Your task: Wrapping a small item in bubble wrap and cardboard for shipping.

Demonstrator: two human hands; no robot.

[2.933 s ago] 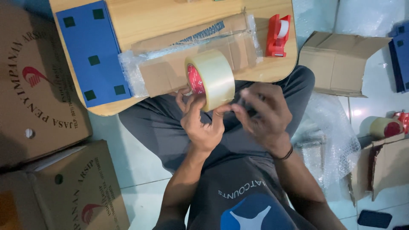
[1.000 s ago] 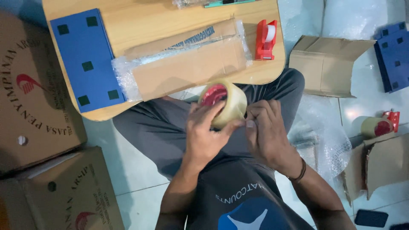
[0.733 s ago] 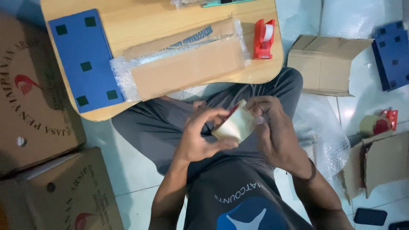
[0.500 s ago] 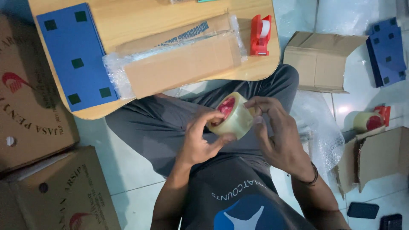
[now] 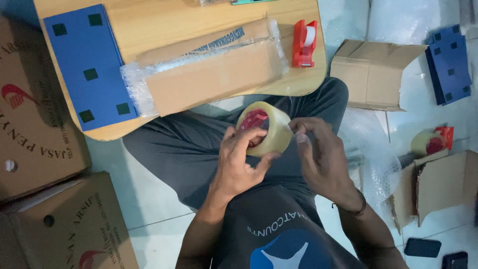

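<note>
A roll of clear tape [image 5: 264, 128], held over the lap below the tabletop [image 5: 149, 20], is gripped by the left hand [image 5: 241, 162] while its edge is best picked lightly by the right hand [image 5: 321, 154].

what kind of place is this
Probably a home packing spot on a tiled floor: a low wooden table holds a bubble-wrapped brown parcel and red tape dispenser, cardboard boxes lie around, and both hands hold a clear tape roll.

Ahead of your hands, the wooden table's edge [image 5: 298, 89] carried a bubble-wrapped parcel [image 5: 214, 79] and red tape dispenser [image 5: 303, 44]; open tile floor [image 5: 149, 199] lay leftward before the cardboard boxes [image 5: 40, 139].
</note>
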